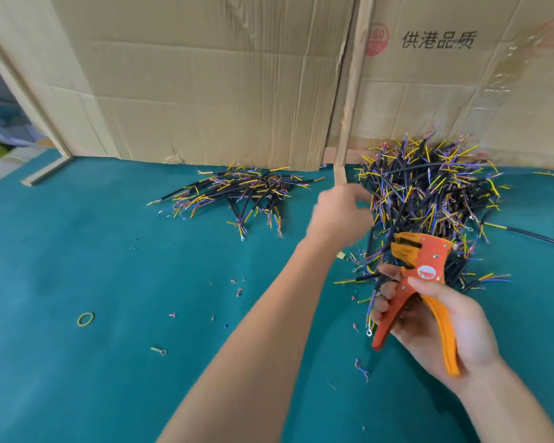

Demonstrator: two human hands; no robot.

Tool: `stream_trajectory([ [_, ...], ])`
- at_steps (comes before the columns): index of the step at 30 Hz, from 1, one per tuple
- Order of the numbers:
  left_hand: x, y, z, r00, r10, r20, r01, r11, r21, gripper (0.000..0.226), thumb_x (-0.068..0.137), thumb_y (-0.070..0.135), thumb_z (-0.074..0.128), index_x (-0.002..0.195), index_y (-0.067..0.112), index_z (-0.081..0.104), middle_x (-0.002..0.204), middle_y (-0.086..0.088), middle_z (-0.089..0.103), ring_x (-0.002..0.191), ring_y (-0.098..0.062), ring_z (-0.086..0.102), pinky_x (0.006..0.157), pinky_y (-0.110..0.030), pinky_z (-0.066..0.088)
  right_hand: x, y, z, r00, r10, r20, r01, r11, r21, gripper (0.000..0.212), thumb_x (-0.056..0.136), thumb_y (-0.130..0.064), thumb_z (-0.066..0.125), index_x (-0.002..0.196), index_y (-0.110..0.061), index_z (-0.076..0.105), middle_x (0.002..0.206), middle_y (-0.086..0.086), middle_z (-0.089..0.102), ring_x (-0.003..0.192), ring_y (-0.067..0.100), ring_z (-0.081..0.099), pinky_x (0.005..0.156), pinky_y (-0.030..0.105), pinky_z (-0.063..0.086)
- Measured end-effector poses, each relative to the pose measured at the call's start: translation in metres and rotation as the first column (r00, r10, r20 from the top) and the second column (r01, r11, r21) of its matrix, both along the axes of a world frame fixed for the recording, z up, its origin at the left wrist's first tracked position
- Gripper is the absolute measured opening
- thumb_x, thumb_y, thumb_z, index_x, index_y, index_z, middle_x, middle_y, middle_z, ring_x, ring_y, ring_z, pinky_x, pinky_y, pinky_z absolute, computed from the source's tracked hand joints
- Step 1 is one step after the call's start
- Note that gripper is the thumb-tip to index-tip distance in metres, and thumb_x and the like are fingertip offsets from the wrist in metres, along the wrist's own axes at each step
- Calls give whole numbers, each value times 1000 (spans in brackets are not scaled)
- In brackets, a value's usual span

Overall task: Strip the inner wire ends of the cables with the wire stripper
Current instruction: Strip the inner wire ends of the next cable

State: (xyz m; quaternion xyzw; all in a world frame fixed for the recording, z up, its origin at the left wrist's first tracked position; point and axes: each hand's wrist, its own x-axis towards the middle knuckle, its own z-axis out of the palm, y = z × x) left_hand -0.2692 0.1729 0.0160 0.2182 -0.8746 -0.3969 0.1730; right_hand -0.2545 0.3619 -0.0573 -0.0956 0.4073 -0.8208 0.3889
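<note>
My right hand [435, 324] grips the handles of an orange wire stripper [419, 273], whose jaws point up and left above the near edge of a big heap of black cables [429, 193] with yellow, blue and purple inner wires. My left hand [336, 212] is stretched out to the left edge of that heap and is blurred by motion. Its fingers look partly curled, and whether they hold a cable is not visible. A smaller, flatter pile of the same cables [237, 190] lies further left on the green table [93, 251].
Cardboard sheets [205, 75] stand upright along the back of the table behind both piles. Bits of stripped insulation [237, 289], a yellow rubber band [85, 319] and a loose ring terminal [159, 350] lie on the green surface. More cables [538, 235] lie at the right edge.
</note>
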Motion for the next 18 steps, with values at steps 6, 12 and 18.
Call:
stream_trajectory([
  [6, 38, -101, -29, 822, 448, 351, -315, 872, -376, 36, 92, 24, 57, 125, 9, 56, 125, -14, 61, 118, -38, 59, 79, -38, 45, 7, -6, 4, 1000, -4, -7, 4, 1000, 15, 45, 83, -19, 61, 122, 3, 66, 84, 16, 59, 72, 32, 61, 68, 44, 60],
  [12, 49, -120, -50, 843, 386, 376, -278, 909, -310, 27, 94, 22, 49, 112, 8, 62, 117, -19, 61, 105, -42, 60, 83, -40, 49, 14, -10, 5, 999, 36, -23, -34, 997, 63, 51, 79, -16, 63, 125, 5, 63, 84, 20, 56, 71, 36, 59, 69, 50, 58],
  [18, 81, -96, -46, 942, 330, 66, -318, 938, -140, 22, 91, 22, 53, 70, 18, 52, 73, -6, 62, 74, -34, 54, 66, -34, 46, 13, -10, 3, 997, 66, -37, -63, 994, 89, 56, 70, -16, 75, 121, 5, 65, 84, 24, 56, 71, 39, 60, 71, 53, 57],
])
